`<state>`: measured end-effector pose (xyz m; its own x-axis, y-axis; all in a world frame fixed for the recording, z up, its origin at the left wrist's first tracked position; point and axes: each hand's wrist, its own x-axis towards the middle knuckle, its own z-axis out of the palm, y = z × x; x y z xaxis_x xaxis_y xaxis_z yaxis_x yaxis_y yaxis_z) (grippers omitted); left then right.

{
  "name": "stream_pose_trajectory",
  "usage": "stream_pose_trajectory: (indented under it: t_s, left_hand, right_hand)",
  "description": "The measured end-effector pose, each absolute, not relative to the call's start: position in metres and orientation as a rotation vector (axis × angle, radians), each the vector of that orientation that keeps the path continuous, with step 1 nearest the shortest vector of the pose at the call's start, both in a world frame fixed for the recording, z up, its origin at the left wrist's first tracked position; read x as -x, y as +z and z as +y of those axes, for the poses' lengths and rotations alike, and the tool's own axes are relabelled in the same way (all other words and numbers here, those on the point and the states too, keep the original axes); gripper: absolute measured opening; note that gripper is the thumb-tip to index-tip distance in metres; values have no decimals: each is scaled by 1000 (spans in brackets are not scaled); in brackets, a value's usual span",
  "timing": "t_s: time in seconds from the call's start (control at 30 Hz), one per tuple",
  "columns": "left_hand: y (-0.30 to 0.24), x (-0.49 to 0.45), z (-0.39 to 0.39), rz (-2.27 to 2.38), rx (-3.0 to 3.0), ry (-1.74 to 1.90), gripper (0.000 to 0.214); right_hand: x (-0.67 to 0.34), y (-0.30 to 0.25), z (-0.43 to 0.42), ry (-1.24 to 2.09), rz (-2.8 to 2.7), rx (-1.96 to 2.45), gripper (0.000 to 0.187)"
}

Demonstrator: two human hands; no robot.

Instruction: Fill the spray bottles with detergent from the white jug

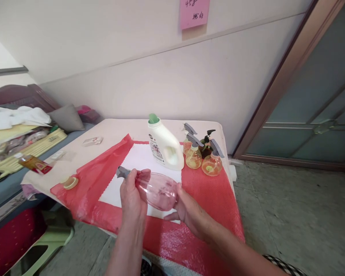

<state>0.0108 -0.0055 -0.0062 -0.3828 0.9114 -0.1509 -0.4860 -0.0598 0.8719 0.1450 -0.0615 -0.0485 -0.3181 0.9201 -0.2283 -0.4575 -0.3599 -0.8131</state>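
I hold a clear pink spray bottle (158, 189) on its side above the white cloth (138, 161). My left hand (133, 199) is wrapped round its neck, just behind the grey trigger head (122, 172). My right hand (186, 209) cups the bottle's rounded base from the right. The bottle looks empty. Behind it stands a white detergent jug (164, 145) with a green cap.
Three yellowish spray bottles (202, 159) with grey triggers and a dark pump bottle (207, 143) stand at the table's far right on the red sheet (212, 191). A small round lid (70, 182) lies left. A cluttered bed (23, 145) sits left, a sliding door (313, 115) right.
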Motion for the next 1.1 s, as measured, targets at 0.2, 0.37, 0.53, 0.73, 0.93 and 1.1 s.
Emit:
stream_pose_trajectory:
  t_s: [0.2, 0.37, 0.53, 0.73, 0.93, 1.1]
  left_hand:
    - [-4, -8, -5, 1114, -575, 1619, 22]
    - [-3, -10, -6, 1094, -590, 1618, 23]
    - [-6, -7, -4, 1099, -549, 1630, 21]
    - [-6, -6, -4, 1097, -585, 1656, 20]
    - [-6, -5, -3, 1096, -584, 1627, 22]
    - [-6, -5, -5, 1099, -570, 1601, 24]
  right_hand:
    - [-144, -48, -63, 1618, -841, 983, 94]
    - [-142, -48, -64, 1903, -673, 851, 76]
    - [-141, -46, -64, 1589, -748, 897, 95]
    - [-143, -47, -63, 1905, -606, 793, 66]
    - [-144, -48, -63, 1739, -657, 922, 67]
    - [-146, -49, -61, 1762, -672, 838, 71]
